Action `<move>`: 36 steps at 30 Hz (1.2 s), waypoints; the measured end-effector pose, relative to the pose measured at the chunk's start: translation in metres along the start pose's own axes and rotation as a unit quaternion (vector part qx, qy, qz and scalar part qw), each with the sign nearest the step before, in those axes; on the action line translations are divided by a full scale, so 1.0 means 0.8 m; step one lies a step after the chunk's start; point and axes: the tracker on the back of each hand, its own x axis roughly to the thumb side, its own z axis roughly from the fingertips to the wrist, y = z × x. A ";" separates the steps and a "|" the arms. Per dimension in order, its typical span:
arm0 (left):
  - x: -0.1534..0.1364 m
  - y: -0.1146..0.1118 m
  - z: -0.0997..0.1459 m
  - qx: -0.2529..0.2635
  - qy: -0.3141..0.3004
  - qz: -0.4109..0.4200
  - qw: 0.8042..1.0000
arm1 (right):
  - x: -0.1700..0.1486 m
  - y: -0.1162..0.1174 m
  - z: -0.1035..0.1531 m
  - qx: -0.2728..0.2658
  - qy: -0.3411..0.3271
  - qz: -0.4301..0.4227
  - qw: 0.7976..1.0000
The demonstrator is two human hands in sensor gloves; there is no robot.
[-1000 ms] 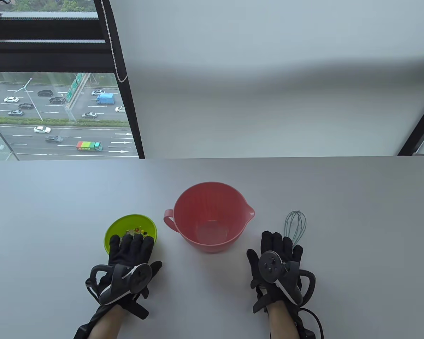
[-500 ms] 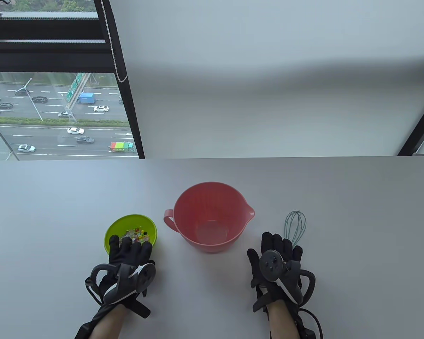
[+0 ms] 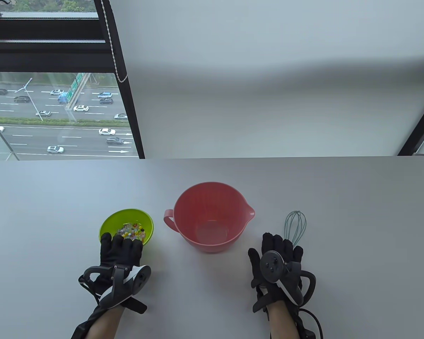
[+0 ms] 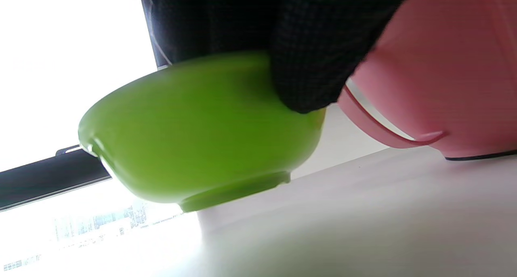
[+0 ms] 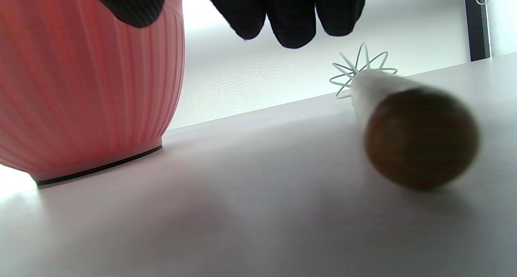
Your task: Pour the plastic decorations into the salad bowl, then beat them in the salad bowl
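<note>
At the bottom of the table view, two forearms are seen entering from the lower edge, each with a tracker strapped over a black glove. The left hand (image 3: 122, 249), at lower left, is reached forward and clamped on the near rim of the green bowl (image 3: 109, 222); in the left wrist view a gloved thumb (image 4: 307, 67) is seen pressed over the bowl's (image 4: 194, 139) outer wall near the rim, and the bowl is tilted, its base raised off the table (image 4: 363, 212) on one side. The right hand (image 3: 277, 252), at lower right, is held flat and palm-down, its fingers straight and apart, nothing gripped. In the right wrist view its fingertips (image 5: 291, 18) are seen hanging from the top edge above the table (image 5: 242, 208), clear of the whisk (image 5: 404, 119), whose brown-capped handle is pointed toward the camera at right.

Further up, the decorations (image 3: 131, 231), a heap of small coloured beads, are seen lying inside the green bowl. The pink salad bowl (image 3: 212, 196) is stood upright at the frame's centre, just right of the green bowl, its handle turned left and spout right. The whisk's wire head (image 3: 295, 226) is seen just beyond the right fingers.
</note>
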 end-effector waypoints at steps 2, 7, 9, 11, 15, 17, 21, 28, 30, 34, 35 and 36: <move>-0.003 0.010 0.000 0.015 0.006 0.000 1.000 | 0.001 -0.001 0.001 -0.002 -0.002 -0.003 1.000; -0.004 0.045 -0.008 0.060 0.008 0.000 0.998 | 0.000 -0.001 0.001 0.002 0.000 -0.008 1.000; 0.004 0.060 -0.010 0.084 -0.002 -0.002 0.996 | -0.001 -0.002 0.001 0.002 0.002 -0.009 1.000; 0.012 0.073 -0.012 0.106 -0.014 -0.007 0.994 | -0.003 -0.001 0.000 0.003 0.004 -0.010 1.000; 0.030 0.097 -0.020 0.152 -0.045 -0.008 0.987 | -0.006 0.002 -0.001 0.012 0.012 -0.013 1.000; 0.041 0.107 -0.025 0.175 -0.061 -0.011 0.983 | -0.008 0.003 -0.002 0.017 0.014 -0.016 1.000; 0.061 0.117 -0.031 0.197 -0.091 -0.004 0.976 | -0.008 0.003 -0.002 0.018 0.016 -0.018 1.000; 0.091 0.119 -0.036 0.205 -0.133 0.036 0.969 | -0.007 0.002 -0.001 0.012 0.012 -0.025 1.000; 0.093 0.118 -0.038 0.197 -0.132 0.084 0.968 | -0.007 0.002 -0.001 0.011 0.012 -0.028 0.999; 0.087 0.113 -0.048 0.171 -0.111 0.188 0.961 | -0.007 0.003 -0.001 0.009 0.011 -0.032 0.999; 0.085 0.111 -0.051 0.162 -0.102 0.215 0.958 | -0.007 0.003 -0.001 0.009 0.011 -0.033 0.999; 0.082 0.109 -0.053 0.156 -0.095 0.234 0.955 | -0.007 0.003 -0.001 0.009 0.010 -0.034 0.999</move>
